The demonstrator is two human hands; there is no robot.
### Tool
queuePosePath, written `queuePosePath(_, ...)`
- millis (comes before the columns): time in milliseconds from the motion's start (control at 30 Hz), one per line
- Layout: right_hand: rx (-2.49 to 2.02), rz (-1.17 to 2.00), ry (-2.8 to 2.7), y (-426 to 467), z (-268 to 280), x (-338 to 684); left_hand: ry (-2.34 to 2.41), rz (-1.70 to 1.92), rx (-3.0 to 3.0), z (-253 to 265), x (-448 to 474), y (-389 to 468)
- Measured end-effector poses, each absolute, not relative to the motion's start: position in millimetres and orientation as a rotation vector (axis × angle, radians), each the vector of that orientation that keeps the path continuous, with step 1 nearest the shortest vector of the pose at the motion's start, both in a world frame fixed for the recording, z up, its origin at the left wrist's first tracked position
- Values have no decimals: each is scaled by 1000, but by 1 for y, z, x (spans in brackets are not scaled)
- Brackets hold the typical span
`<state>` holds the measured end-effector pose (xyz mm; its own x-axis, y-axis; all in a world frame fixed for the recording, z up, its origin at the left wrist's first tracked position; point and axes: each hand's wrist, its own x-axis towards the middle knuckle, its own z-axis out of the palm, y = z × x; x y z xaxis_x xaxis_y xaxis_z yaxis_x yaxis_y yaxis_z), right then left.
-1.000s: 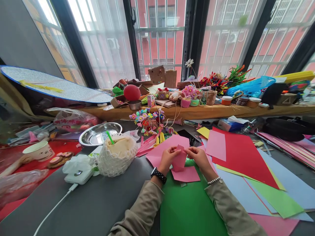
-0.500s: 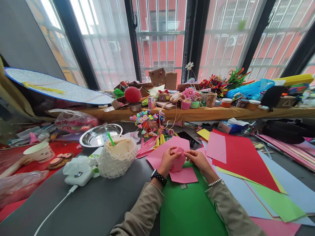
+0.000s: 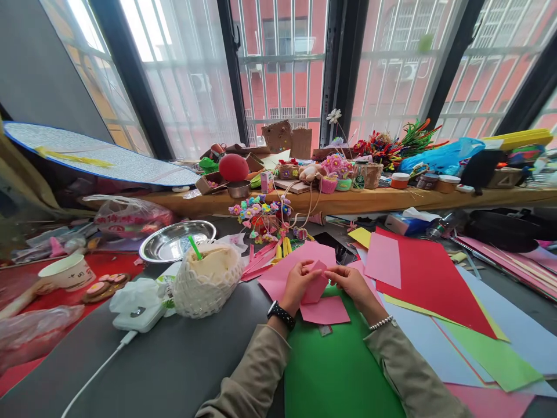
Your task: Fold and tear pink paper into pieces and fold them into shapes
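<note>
A small folded piece of pink paper (image 3: 314, 290) is held up between my two hands. My left hand (image 3: 298, 285), with a black watch at the wrist, is closed on its left side. The fingertips of my right hand (image 3: 349, 283) pinch its upper right edge; a beaded bracelet circles that wrist. Just below lies another pink paper piece (image 3: 327, 311) with a crease, resting on a green sheet (image 3: 335, 371). Behind my hands is a larger pink sheet (image 3: 278, 273). A tiny pale scrap (image 3: 325, 330) sits on the green sheet.
To the left stand a netted coconut (image 3: 209, 284) with a green straw, a metal plate (image 3: 150, 244) and a white charger (image 3: 138, 313) with its cable. Red paper (image 3: 429, 278) and other coloured sheets spread to the right. A wooden ledge (image 3: 374, 200) at the back carries crafts and jars.
My hands stay in nearly the same place, still holding the folded pink paper, with only slight finger movement. The view shifts very slightly.
</note>
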<state>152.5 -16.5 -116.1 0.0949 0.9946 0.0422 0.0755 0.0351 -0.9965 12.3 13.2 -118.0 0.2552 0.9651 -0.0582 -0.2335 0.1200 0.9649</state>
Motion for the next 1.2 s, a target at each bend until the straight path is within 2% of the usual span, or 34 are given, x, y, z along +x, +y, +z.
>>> queuePosePath(1200,-1270,942,-1186,-18,-114,149,808,1009,1077,-120,13,14)
